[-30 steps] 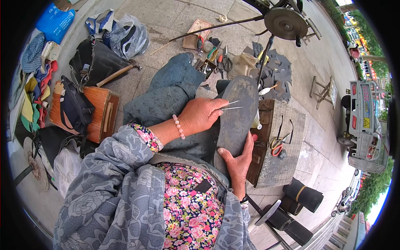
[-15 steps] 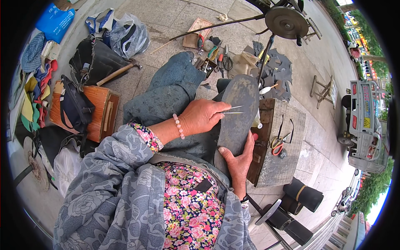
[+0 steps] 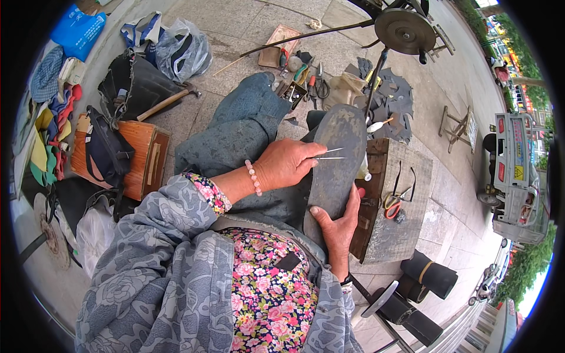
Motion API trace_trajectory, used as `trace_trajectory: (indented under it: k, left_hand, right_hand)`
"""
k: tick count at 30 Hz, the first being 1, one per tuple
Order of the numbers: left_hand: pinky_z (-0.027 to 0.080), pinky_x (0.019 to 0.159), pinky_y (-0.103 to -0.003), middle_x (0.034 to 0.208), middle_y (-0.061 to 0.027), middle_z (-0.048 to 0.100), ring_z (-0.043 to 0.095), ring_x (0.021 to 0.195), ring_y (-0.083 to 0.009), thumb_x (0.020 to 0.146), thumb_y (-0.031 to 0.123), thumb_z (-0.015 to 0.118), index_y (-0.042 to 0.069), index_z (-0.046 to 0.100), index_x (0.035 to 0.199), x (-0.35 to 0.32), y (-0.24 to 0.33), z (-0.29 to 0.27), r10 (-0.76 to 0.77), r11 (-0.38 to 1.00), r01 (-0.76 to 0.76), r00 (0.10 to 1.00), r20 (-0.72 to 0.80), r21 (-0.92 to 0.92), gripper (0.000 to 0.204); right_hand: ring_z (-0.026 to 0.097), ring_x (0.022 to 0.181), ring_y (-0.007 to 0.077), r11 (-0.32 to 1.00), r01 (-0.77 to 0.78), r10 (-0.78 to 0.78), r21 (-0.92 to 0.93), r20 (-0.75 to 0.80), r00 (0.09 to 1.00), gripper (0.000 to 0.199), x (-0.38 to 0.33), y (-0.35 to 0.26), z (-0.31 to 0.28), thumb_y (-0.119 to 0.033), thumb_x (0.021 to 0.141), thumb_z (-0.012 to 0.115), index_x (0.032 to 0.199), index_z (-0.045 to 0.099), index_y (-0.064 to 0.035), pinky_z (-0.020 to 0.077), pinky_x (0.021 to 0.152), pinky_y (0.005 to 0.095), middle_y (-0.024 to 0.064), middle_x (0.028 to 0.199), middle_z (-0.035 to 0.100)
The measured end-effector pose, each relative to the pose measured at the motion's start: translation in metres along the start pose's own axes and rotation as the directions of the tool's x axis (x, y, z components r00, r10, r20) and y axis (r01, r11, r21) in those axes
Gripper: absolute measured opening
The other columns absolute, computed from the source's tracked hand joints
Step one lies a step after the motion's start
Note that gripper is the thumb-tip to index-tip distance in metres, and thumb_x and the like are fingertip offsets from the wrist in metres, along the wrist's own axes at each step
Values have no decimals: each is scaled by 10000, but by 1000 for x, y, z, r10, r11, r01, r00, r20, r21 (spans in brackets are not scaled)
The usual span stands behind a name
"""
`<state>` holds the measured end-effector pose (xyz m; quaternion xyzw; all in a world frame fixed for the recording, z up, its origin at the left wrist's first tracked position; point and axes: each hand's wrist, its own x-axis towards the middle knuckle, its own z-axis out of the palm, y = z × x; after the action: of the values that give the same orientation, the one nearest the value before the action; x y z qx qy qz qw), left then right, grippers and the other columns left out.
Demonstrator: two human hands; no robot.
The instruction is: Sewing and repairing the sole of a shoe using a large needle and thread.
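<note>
A worn dark-grey shoe sole (image 3: 335,141) stands lengthwise over my lap, its broad end pointing away from me. My right hand (image 3: 338,226) grips its lower right edge, with the thumb on the near face and the fingers around the side. From the left, my left hand (image 3: 288,163), with a beaded bracelet at the wrist, pinches a thin two-pronged metal tool (image 3: 329,157). The prongs lie over the middle of the sole; whether they touch it I cannot tell. The tool's other end is hidden in my fingers.
To the right, a wooden box (image 3: 388,235) carries orange-handled scissors (image 3: 392,206) and eyeglasses (image 3: 413,176). Ahead are scattered dark rubber scraps (image 3: 395,103) and a stand with a round wheel (image 3: 406,32). At left lie a hammer (image 3: 165,105) and an orange-brown case (image 3: 147,165).
The two prongs have shifted very slightly to the right across the sole. Both hands keep practically the same place and hold.
</note>
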<state>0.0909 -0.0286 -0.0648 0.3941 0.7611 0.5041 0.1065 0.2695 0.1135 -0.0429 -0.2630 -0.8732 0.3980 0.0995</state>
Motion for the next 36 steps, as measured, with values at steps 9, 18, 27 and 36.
trace_trajectory:
  k: [9,18,27,36]
  left_hand:
    - [534,699,-411,895,-158,695,682,800,-345,880,94,646,66,658,1195,2,1,-3,-68,997,67,998,-10,-36,317]
    - [535,702,-414,903,-165,696,682,797,-344,882,106,653,65,656,1208,0,1,-1,2,1000,-1,999,49,-23,329]
    - [542,732,-414,940,-170,705,688,836,-346,882,110,652,61,660,1201,0,-2,0,27,999,-26,999,45,-21,322]
    - [542,725,-407,925,-172,705,688,823,-346,883,116,656,58,660,1202,0,2,-2,-6,999,9,997,79,-33,324]
  right_hand:
    - [397,1391,367,1000,-1,1,11,4,1000,1086,1,0,0,-297,611,918,1479,359,40,330,1152,436,239,1498,400]
    - [396,1390,368,1000,12,-12,0,8,1000,1083,1,2,0,-330,627,912,1478,356,42,330,1150,440,242,1494,401]
    - [403,1384,366,1000,10,-10,23,1,1000,1074,1,4,1,-317,627,912,1477,360,39,333,1147,440,237,1487,407]
    - [412,1376,365,1000,5,-5,25,2,1000,1053,1,3,1,-294,634,905,1474,364,40,335,1146,439,237,1481,414]
